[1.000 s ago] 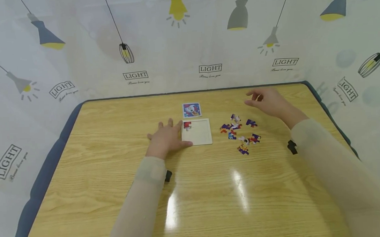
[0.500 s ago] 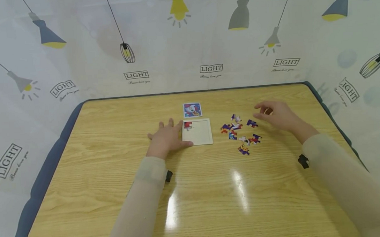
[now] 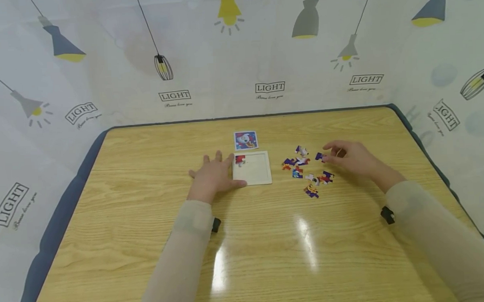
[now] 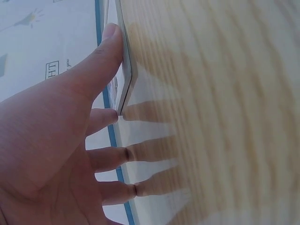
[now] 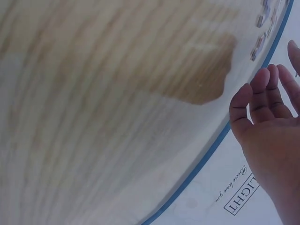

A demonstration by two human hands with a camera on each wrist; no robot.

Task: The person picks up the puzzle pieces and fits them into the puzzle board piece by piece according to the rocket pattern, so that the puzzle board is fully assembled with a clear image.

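Beside the spread left hand (image 3: 211,176), maybe stopping the puzzle board (image 3: 255,172) sliding; with the loose right hand (image 3: 351,156), gripping nothing, right at a puzzle piece (image 3: 319,156).

One left hand (image 3: 211,176), one right hand (image 3: 351,156), one tray (image 3: 254,175), one picture card (image 3: 245,140), one worktop (image 3: 265,243)! At the tray's three o'clock, at least eight puzzle pieces (image 3: 311,192)!

The right hand (image 3: 349,158) partly hides a puzzle piece (image 3: 319,156) toward the far right corner of the worktop (image 3: 265,257); any grip is unclear. The near edge is cut off.
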